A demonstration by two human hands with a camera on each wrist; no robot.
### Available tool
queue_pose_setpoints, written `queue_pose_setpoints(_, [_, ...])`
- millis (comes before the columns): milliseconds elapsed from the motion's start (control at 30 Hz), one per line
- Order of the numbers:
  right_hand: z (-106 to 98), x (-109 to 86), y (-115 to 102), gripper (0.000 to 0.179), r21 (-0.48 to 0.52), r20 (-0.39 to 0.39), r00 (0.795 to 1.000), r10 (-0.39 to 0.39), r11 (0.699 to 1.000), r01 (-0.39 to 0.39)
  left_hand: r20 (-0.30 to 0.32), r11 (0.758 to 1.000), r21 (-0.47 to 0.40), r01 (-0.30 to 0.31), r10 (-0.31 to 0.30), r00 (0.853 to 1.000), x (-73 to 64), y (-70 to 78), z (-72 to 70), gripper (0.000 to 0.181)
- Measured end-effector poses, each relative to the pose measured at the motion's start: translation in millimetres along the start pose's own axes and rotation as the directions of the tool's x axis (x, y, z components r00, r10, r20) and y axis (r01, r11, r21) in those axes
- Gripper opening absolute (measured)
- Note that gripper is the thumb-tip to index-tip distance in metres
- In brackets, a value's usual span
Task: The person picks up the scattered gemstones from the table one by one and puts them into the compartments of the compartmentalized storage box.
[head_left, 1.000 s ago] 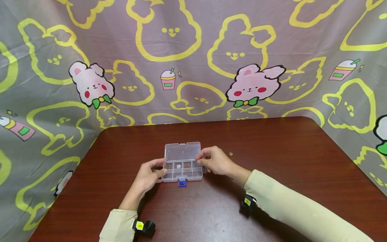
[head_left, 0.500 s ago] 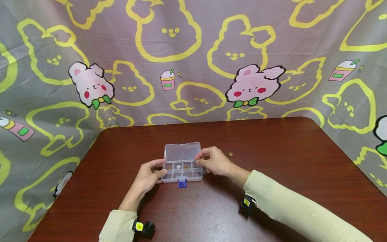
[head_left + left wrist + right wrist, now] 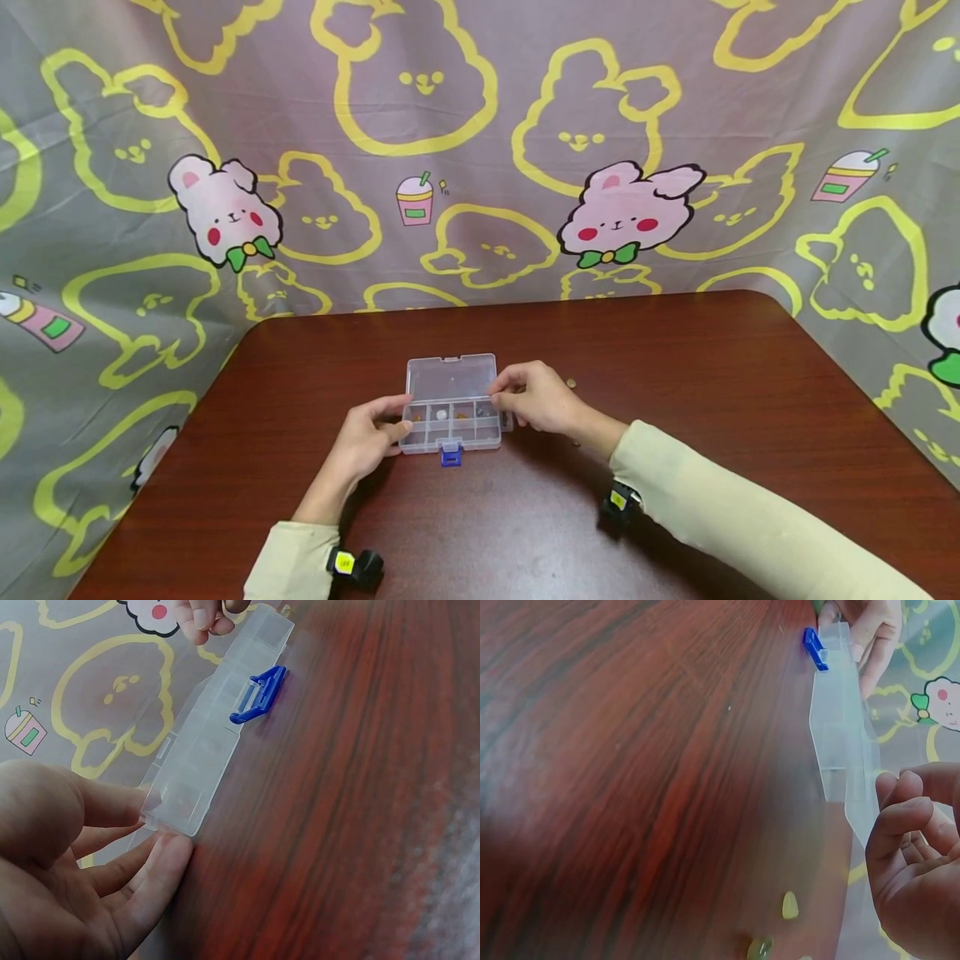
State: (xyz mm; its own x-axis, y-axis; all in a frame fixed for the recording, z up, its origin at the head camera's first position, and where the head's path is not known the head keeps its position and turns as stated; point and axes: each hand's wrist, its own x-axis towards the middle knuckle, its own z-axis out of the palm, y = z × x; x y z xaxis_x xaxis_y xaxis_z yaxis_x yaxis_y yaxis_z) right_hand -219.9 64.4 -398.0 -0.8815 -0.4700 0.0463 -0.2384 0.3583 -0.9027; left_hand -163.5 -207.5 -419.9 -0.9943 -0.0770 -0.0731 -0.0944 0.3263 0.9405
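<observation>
A clear plastic compartment box (image 3: 450, 429) with a blue latch (image 3: 451, 456) lies on the table, its lid (image 3: 451, 377) raised at the back. My left hand (image 3: 363, 437) grips its left end between thumb and fingers. In the back row of compartments sit an orange piece (image 3: 417, 416), a white piece (image 3: 442, 414), another orange piece (image 3: 461, 415) and a small greyish piece (image 3: 481, 411). My right hand (image 3: 536, 397) is over the box's right end. In the right wrist view its fingers (image 3: 900, 825) are loosely curled, tips close together, with nothing visible between them.
Several small pieces lie right of the box, among them a yellowish piece (image 3: 790, 905) and a dark greenish piece (image 3: 760, 948); the right arm partly hides this area in the head view. A patterned curtain (image 3: 495, 150) stands behind the brown table (image 3: 675, 358).
A small greyish piece now shows in the back right compartment, which looked bare before. My right hand has shifted slightly to the right. The left hand keeps its grip on the box.
</observation>
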Motion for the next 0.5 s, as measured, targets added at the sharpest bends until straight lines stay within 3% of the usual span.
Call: queue_pose_setpoints(500, [-19,-17.6,15,0.007,-0.025,-0.012,0.999,0.033,0.999,-0.033,0.006,1.0,0.005,0.002,-0.002,1.0,-1.1,1.5,-0.6,0.039])
